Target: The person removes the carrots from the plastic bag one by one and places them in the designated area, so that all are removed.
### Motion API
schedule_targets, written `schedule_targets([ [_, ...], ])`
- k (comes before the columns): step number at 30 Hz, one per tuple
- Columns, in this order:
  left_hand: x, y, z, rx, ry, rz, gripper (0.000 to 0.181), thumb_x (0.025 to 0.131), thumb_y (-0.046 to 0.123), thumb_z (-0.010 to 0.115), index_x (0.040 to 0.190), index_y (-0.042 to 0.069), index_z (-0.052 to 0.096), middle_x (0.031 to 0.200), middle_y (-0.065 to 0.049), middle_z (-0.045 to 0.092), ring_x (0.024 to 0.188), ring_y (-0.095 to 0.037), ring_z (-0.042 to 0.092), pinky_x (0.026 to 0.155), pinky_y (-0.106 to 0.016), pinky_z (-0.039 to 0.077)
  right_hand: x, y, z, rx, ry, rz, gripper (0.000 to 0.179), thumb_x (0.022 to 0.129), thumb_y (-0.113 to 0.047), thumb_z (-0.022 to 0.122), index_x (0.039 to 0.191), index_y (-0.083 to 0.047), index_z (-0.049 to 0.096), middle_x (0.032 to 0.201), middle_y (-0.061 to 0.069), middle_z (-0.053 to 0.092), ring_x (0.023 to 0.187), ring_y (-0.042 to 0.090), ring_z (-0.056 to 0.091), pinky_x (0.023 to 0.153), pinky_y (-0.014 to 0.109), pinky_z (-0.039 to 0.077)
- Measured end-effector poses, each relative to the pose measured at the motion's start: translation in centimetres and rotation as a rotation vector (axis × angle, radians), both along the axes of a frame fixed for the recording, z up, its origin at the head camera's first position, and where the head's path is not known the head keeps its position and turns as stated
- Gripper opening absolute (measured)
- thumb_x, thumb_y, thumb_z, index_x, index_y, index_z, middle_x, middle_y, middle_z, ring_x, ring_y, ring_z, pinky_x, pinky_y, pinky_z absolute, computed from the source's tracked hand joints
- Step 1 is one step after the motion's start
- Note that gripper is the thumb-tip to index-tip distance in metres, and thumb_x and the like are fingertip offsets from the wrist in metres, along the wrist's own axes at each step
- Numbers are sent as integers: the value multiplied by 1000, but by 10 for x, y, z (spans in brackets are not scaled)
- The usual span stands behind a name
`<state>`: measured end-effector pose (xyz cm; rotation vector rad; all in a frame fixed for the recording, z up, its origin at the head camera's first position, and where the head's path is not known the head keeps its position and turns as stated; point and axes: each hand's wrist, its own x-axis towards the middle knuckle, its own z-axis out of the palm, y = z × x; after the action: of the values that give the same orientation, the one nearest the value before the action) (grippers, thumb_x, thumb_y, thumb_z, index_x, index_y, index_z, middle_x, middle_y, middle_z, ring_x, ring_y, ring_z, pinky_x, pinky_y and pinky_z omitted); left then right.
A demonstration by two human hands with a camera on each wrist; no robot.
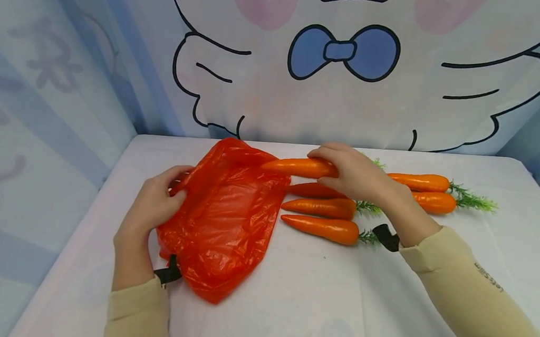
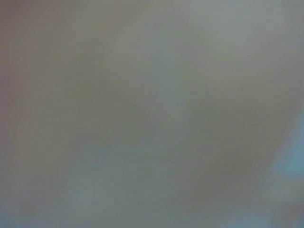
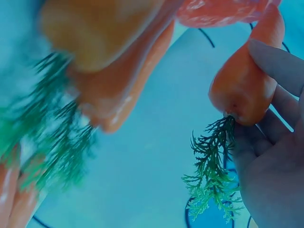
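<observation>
A red plastic bag [image 1: 227, 223] lies on the white table. My left hand [image 1: 155, 202] grips its left edge, the fingertips partly hidden by the film. Between thumb and fingers, my right hand [image 1: 352, 172] holds an orange carrot [image 1: 298, 167], whose tip reaches over the bag's upper right part. In the right wrist view, the held carrot [image 3: 247, 85] has its green leafy top hanging beside the palm. Below that hand, three carrots lie in a column: an upper one [image 1: 313, 190], a middle one [image 1: 321, 207] and a lower one [image 1: 324, 229]. The left wrist view is just a blur.
Two more carrots lie to the right, a back one [image 1: 421, 181] and a front one [image 1: 436, 203], partly behind the right forearm. Behind the table hangs a printed curtain [image 1: 332, 104] with a blue bow.
</observation>
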<state>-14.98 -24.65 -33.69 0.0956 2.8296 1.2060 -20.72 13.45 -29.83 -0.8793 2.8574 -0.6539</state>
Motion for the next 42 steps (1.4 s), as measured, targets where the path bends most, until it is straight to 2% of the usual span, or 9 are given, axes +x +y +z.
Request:
schedule_targets([
  [8, 0, -1, 0, -7, -6, 1, 51, 97, 7, 51, 148, 9, 48, 136, -19, 56, 116, -38, 56, 97, -56, 50, 8, 36, 0, -8, -12, -55, 49, 90, -6, 74, 136, -5, 59, 134, 14, 57, 113, 31, 54, 98, 53, 49],
  [20, 0, -1, 1, 0, -22, 3, 53, 98, 8, 51, 150, 11, 46, 138, -19, 55, 117, -38, 55, 96, -55, 51, 23, 82, -2, -31, 0, -51, 46, 90, -4, 73, 134, -2, 59, 131, 18, 57, 109, 33, 54, 93, 54, 48],
  [27, 0, 0, 1, 3, -38, 11, 53, 98, 8, 52, 151, 11, 45, 138, -19, 55, 117, -38, 55, 96, -55, 51, 31, 103, -10, -49, 7, -64, 47, 88, -3, 76, 132, -2, 59, 129, 19, 58, 109, 34, 54, 92, 56, 48],
  [33, 0, 0, 1, 4, -47, 14, 53, 98, 8, 52, 151, 12, 45, 139, -19, 54, 117, -38, 55, 96, -55, 51, 38, 123, -17, -60, 52, -80, 48, 85, -1, 78, 130, -4, 62, 125, 16, 62, 110, 33, 56, 93, 55, 46],
  [39, 0, 1, 1, 2, -50, 15, 53, 99, 8, 52, 151, 11, 45, 139, -19, 54, 117, -38, 55, 96, -55, 51, 46, 141, -26, -35, 95, -98, 50, 81, 3, 80, 129, -5, 65, 121, 12, 65, 105, 31, 58, 87, 52, 47],
  [42, 0, 0, 1, 0, -54, 16, 53, 99, 8, 52, 151, 11, 45, 139, -19, 54, 117, -38, 55, 96, -55, 51, 49, 152, -31, -28, 94, -114, 49, 81, 4, 79, 127, -3, 64, 121, 15, 64, 106, 34, 57, 87, 54, 47],
])
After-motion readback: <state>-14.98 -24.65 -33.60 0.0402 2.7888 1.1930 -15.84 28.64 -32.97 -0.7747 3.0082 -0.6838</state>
